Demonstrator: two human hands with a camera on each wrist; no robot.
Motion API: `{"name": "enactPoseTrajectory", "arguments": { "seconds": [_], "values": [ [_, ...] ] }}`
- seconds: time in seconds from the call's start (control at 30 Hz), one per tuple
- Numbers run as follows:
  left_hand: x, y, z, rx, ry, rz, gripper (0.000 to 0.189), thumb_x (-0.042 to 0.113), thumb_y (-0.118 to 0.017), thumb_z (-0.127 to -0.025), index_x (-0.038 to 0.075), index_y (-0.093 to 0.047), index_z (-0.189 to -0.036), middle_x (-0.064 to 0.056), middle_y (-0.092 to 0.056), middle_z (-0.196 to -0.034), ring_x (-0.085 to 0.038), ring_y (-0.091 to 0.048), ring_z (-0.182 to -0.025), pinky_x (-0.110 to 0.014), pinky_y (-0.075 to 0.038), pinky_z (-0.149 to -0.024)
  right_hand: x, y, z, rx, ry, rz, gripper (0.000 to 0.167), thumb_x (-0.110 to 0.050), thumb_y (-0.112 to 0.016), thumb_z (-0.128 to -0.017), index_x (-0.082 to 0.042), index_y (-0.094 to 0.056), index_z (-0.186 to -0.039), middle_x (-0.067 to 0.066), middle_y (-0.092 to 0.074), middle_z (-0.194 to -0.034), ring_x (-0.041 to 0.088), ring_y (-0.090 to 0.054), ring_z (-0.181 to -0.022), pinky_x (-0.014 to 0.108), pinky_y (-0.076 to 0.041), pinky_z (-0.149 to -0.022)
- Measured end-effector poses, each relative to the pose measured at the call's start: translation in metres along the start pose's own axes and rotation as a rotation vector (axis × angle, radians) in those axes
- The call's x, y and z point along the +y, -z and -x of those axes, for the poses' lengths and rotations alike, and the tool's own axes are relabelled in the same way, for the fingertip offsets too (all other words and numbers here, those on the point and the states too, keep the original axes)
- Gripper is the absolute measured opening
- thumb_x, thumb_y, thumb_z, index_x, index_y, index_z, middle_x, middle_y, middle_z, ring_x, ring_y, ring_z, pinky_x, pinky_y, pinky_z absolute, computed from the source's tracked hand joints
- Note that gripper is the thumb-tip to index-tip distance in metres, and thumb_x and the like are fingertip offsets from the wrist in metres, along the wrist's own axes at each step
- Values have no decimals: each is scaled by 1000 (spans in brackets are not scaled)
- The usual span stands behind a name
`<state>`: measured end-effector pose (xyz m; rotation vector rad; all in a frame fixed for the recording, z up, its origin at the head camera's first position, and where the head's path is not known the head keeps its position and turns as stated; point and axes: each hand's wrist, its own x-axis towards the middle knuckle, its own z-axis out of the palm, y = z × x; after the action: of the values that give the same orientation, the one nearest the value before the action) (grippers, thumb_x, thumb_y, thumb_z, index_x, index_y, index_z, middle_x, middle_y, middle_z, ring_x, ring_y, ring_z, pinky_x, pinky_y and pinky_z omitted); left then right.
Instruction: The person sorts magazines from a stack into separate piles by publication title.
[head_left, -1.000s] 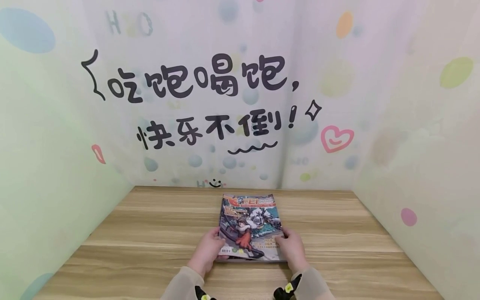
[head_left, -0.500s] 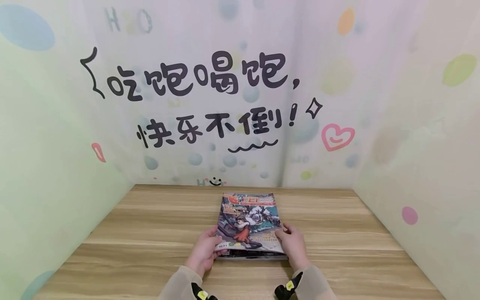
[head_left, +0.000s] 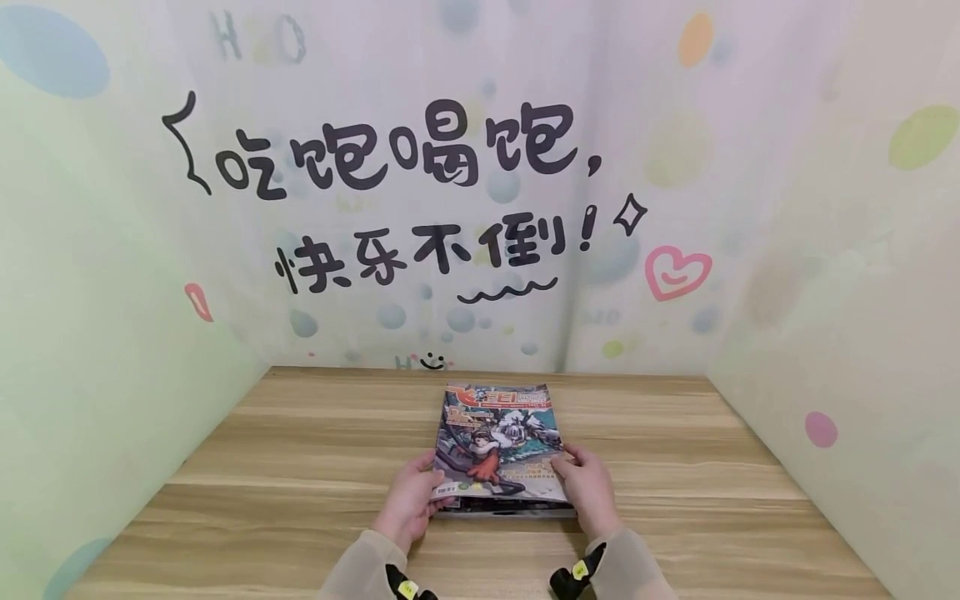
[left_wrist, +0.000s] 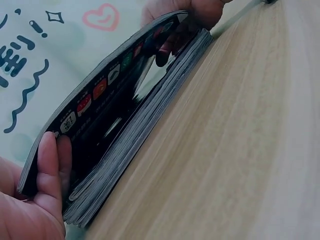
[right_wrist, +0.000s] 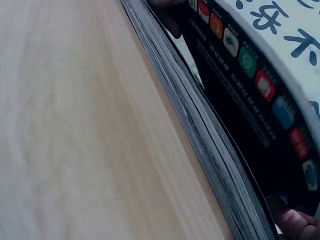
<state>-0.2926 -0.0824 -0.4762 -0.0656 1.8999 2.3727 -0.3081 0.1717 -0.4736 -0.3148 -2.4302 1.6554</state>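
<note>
A magazine [head_left: 498, 442] with a colourful illustrated cover lies on top of a thick stack of magazines or pages [left_wrist: 142, 125]. Its near edge is raised, leaving a dark wedge of space above the stack. My left hand [head_left: 408, 500] grips the near left corner, thumb above and fingers tucked underneath. At the right edge, my right hand [head_left: 590, 490] holds the same magazine with its thumb on the cover; its fingers show beneath it in the left wrist view. The raised magazine's black underside [right_wrist: 235, 100] carries a row of coloured icons.
The stack rests on a wood-grain table [head_left: 300, 450]. Behind it stands a pale wall [head_left: 420, 333] with black lettering and bubble prints, and side walls [head_left: 847, 333] flank the table left and right.
The top magazine's near edge has risen off the stack, opening a gap beneath it, with both hands lifting it. In the last half second it has stayed nearly still.
</note>
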Motion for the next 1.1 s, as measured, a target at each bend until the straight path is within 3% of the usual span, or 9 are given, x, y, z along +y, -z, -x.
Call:
{"name": "enactPoseTrajectory", "arguments": {
  "seconds": [0.27,0.4,0.53,0.7,0.87,0.97,1.1],
  "values": [
    [2,1,0,-28,-47,-84,53,0,-41,-96,-17,-21,-142,-27,-61,-110,-16,-64,-70,-30,-55,-60,-5,2,0,-22,26,95,46,-15,-65,-87,9,-57,-126,19,-64,-110,27,-56,-93,43,-46,-83],
    [4,-1,-1,-4,-73,-166,54,3,-44,-95,-16,-25,-142,-24,-63,-104,-15,-63,-67,-29,-54,-58,-8,4,1,-41,78,157,45,-12,-65,-86,11,-58,-124,22,-65,-109,28,-58,-94,47,-47,-84],
    [4,-2,-1,37,-99,-269,54,5,-48,-94,-16,-31,-140,-29,-58,-116,-18,-63,-80,-29,-53,-68,-10,8,1,-73,90,174,45,-11,-66,-86,12,-57,-124,23,-65,-109,29,-59,-94,47,-48,-85],
    [3,-1,-4,66,-116,-340,53,7,-52,-93,-14,-37,-139,-34,-45,-134,-29,-57,-106,-42,-48,-91,-6,13,-4,-153,59,45,49,-3,-66,-83,15,-53,-126,21,-65,-103,24,-59,-89,39,-50,-78],
    [2,2,-7,65,-111,-339,49,8,-50,-95,-13,-39,-138,-35,-44,-134,-34,-56,-110,-46,-48,-93,3,18,-10,-261,-24,-151,54,9,-59,-81,15,-45,-133,16,-61,-99,19,-58,-77,30,-51,-64],
    [1,4,-9,50,-117,-358,52,6,-50,-94,-15,-34,-139,-37,-44,-133,-36,-56,-111,-46,-48,-93,4,19,-11,-291,-57,-176,57,10,-58,-82,13,-42,-136,15,-59,-96,18,-57,-68,29,-49,-56],
    [1,7,-11,13,-121,-403,55,3,-51,-93,-16,-31,-141,-35,-43,-136,-42,-51,-118,-52,-41,-100,5,18,-10,-295,-41,-150,61,11,-58,-80,13,-40,-138,14,-57,-91,17,-53,-61,26,-44,-51]
  ]
}}
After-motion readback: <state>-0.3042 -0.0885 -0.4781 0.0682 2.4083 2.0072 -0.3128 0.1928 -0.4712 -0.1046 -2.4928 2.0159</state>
